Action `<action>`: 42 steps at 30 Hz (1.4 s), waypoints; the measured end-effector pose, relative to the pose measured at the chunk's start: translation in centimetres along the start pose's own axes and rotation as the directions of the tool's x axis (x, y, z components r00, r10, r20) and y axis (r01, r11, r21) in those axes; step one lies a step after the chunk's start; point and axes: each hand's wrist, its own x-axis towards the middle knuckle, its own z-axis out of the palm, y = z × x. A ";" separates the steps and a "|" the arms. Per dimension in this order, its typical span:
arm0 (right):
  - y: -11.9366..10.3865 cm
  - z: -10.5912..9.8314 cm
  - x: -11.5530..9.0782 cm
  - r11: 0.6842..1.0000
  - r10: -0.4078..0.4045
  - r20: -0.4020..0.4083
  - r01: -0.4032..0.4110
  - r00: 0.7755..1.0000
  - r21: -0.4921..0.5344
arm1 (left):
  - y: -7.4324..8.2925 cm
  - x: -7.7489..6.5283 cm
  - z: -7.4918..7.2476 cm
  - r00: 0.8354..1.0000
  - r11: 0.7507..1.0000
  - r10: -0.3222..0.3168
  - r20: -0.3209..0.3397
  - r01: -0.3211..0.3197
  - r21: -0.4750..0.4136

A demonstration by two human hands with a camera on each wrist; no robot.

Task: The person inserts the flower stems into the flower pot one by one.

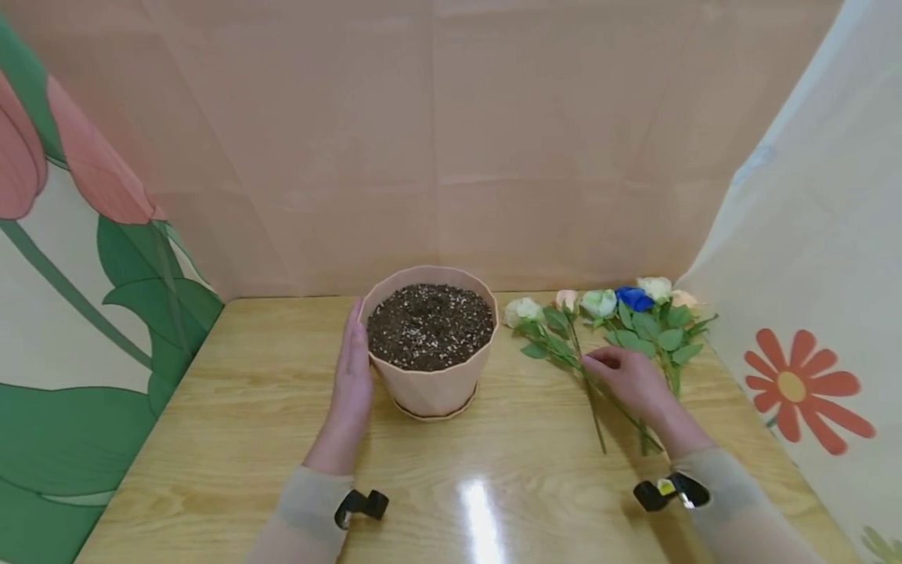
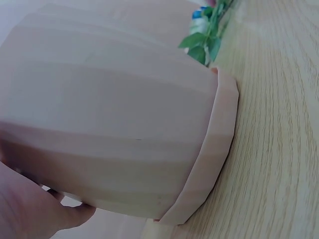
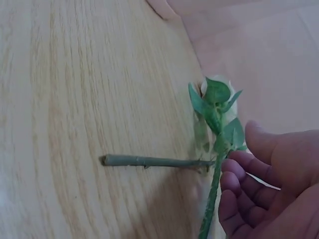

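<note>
A pale pink flowerpot (image 1: 431, 392) filled with dark soil (image 1: 430, 329) stands upright on the table. My left hand (image 1: 355, 380) rests along its left side, fingers straight; in the left wrist view, part of that hand (image 2: 30, 209) shows beside the pot wall. To the right, my right hand (image 1: 630, 380) is over the stems of several artificial roses, its fingers loosely bent. The right wrist view puts those fingertips beside the green stem of a white rose (image 3: 219, 94), with the thumb apart from it. A shorter bare stem end (image 3: 149, 161) lies crosswise there.
The flowers lie at the right back: a white rose (image 1: 523, 311), a pink one (image 1: 566, 300), a pale green one (image 1: 599, 303) and a blue one (image 1: 634, 298) among others. A pink backdrop (image 1: 437, 157) rises behind the wooden table (image 1: 254, 423). The pot sits on a saucer (image 2: 212, 149).
</note>
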 end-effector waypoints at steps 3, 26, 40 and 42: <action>0.5 0.1 0.3 1.000 0.021 0.026 -0.021 0.999 -0.004 | -0.1 0.1 0.1 1.000 1.000 0.007 -0.003 -0.007 -0.012; 1.0 0.1 0.4 1.000 0.020 0.107 -0.018 0.994 -0.013 | -0.6 1.5 1.2 1.000 0.979 0.017 -0.004 -0.017 -0.201; 0.3 0.4 0.8 0.973 0.093 0.191 -0.130 0.977 0.191 | -0.9 1.6 0.8 1.000 0.983 -0.001 0.015 0.004 -0.186; 0.0 0.5 0.9 0.964 0.086 0.202 -0.132 0.976 0.229 | -0.9 1.5 0.8 1.000 0.982 0.007 0.009 -0.005 -0.189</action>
